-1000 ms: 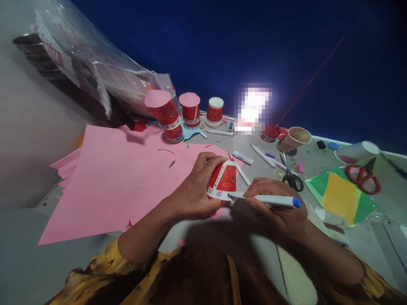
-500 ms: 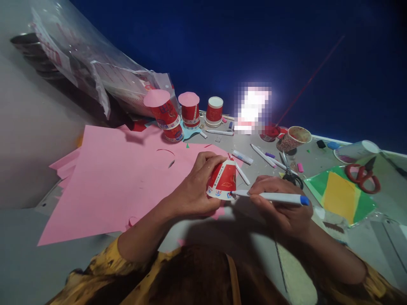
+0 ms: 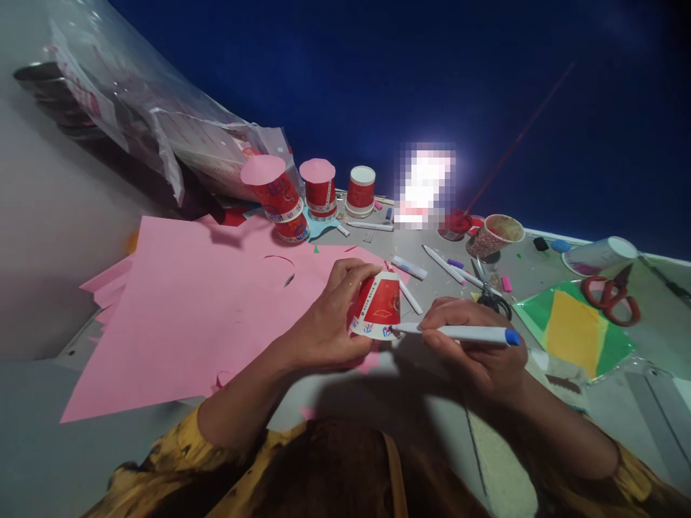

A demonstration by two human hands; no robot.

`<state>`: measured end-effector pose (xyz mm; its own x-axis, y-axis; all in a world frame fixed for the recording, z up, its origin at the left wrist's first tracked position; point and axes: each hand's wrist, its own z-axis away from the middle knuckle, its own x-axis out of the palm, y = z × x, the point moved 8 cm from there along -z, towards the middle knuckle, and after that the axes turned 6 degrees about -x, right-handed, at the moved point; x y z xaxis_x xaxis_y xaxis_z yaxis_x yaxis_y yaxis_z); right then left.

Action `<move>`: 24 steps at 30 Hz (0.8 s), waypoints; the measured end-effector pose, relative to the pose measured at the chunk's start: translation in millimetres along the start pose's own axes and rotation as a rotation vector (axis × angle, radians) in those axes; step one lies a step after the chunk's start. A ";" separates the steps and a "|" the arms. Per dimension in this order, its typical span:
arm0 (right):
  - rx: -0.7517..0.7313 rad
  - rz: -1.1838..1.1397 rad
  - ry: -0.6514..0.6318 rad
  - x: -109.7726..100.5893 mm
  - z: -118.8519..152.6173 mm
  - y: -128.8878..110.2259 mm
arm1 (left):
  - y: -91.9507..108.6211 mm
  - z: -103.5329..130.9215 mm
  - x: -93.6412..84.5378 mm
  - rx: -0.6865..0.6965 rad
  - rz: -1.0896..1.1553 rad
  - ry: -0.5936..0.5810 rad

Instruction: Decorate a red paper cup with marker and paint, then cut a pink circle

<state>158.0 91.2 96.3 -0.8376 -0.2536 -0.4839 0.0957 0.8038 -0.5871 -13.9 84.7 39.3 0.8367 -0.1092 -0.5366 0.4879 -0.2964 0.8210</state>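
The pen [image 3: 467,334] has shifted slightly; near the worktop's [image 3: 299,394] front edge, left hand [image 3: 332,327] clamped round the cup [image 3: 387,306], right hand [image 3: 489,363] pinching the pen, light strokes should serve.

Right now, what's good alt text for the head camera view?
The left hand holds a red paper cup while the right hand holds a blue-ended marker to the cup's white band. Pink paper lies left, red-handled scissors right.

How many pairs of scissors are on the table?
2: dark-handled scissors beyond the right hand, red-handled scissors partly over the green paper. More may be hidden.
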 end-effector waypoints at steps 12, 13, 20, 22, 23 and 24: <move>-0.002 0.008 -0.004 -1.0 3.2 0.7 | 0.0 -0.5 -0.4 0.003 -0.009 0.001; -0.006 0.007 0.007 -2.3 3.1 0.6 | 0.2 -0.5 -0.8 0.000 -0.008 0.003; -0.027 0.008 0.022 -6.2 -3.0 -2.3 | 0.8 -0.5 -2.0 -0.005 0.038 0.005; -0.029 0.005 0.025 -6.5 -3.5 -3.2 | 0.2 -0.4 -2.1 -0.006 0.052 0.001; -0.029 0.004 0.028 -6.6 -3.2 -3.5 | 0.0 -0.4 -2.0 -0.008 0.055 -0.004; -0.027 0.001 0.025 -6.1 -2.7 -3.8 | -0.1 -0.4 -1.8 -0.009 0.057 -0.008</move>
<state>161.3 91.1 103.2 -0.8509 -0.2390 -0.4678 0.0825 0.8187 -0.5683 -15.4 85.3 40.2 0.8615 -0.1331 -0.4900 0.4414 -0.2807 0.8523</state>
